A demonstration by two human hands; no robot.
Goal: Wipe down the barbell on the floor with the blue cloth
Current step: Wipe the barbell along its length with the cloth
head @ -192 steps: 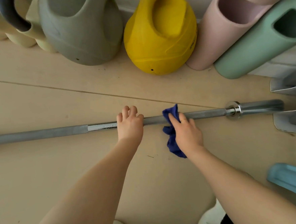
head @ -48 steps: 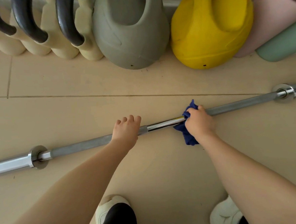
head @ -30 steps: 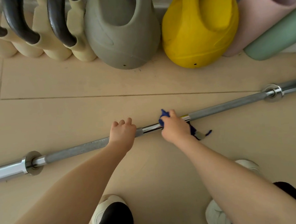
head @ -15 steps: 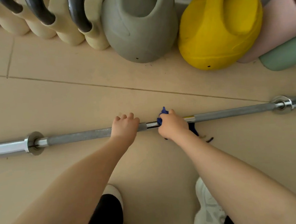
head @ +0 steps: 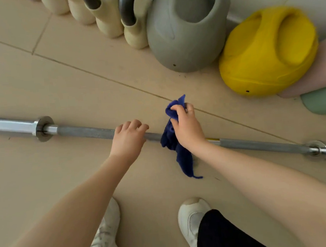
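A steel barbell (head: 85,131) lies across the beige floor from the left edge to the lower right, with a collar near each end. My left hand (head: 127,138) rests on top of the shaft near its middle, fingers curled over it. Just to the right, my right hand (head: 185,128) is closed on a dark blue cloth (head: 176,149). The cloth hangs from my fist across the shaft, its tail reaching the floor in front of the bar. The stretch of bar under the cloth and my right hand is hidden.
Along the wall behind the bar stand cream kettlebells with black handles (head: 110,17), a grey kettlebell (head: 186,29), a yellow one (head: 267,52), and pink (head: 324,69) and green (head: 322,102) rolls. My white shoes (head: 192,217) are just in front of the bar.
My right hand has lifted with the cloth, so more cloth hangs loose over the shaft. The view has swung, so the bar now slopes down to the right. My left hand stays on the shaft.
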